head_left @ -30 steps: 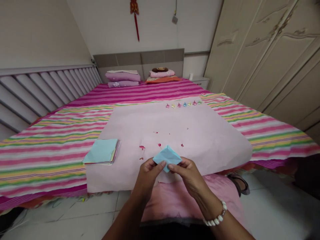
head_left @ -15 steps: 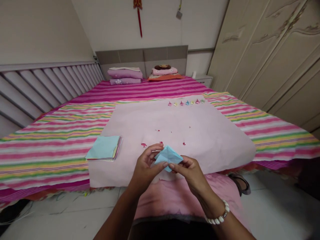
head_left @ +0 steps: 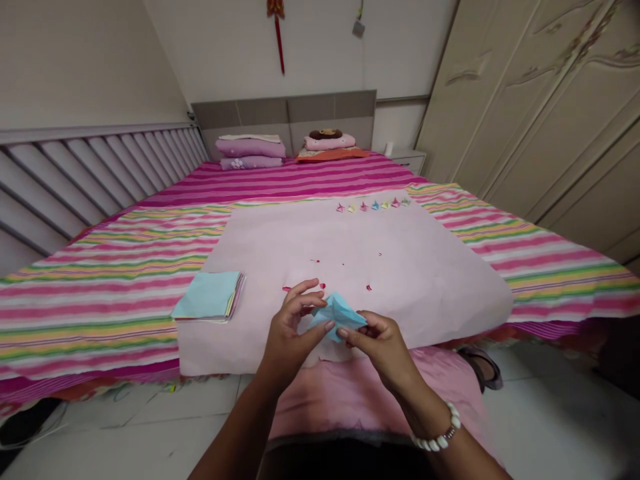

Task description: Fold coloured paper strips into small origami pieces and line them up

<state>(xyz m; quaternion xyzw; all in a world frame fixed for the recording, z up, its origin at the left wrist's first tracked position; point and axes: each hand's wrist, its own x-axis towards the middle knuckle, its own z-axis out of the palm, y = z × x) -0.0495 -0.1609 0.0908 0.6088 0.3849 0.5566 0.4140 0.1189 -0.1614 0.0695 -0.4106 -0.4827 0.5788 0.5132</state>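
Observation:
A partly folded sheet of light-blue origami paper [head_left: 336, 313] is held above the near edge of the white mat. My left hand [head_left: 294, 327] grips its left side, thumb on the near face and fingers behind, with the upper fingers raised. At its right side my right hand [head_left: 383, 337] pinches the paper between thumb and fingers; a white bead bracelet is on that wrist. To the left lies a stack of coloured paper squares [head_left: 210, 296], a light-blue one on top. Several small folded paper pieces [head_left: 375, 205] stand in a row near the mat's far right edge.
The white mat [head_left: 270, 240] covers part of the striped bedspread [head_left: 125, 267]. Small red marks or holes [head_left: 369, 288] dot the mat. Folded bedding [head_left: 250, 150] sits by the headboard, a metal rail [head_left: 100, 160] runs along the left, and a wardrobe [head_left: 545, 100] stands on the right.
The blue paper has tilted and its shape has shifted, with its right corner now lower. My left fingers have lifted and spread a little; my right hand has barely moved.

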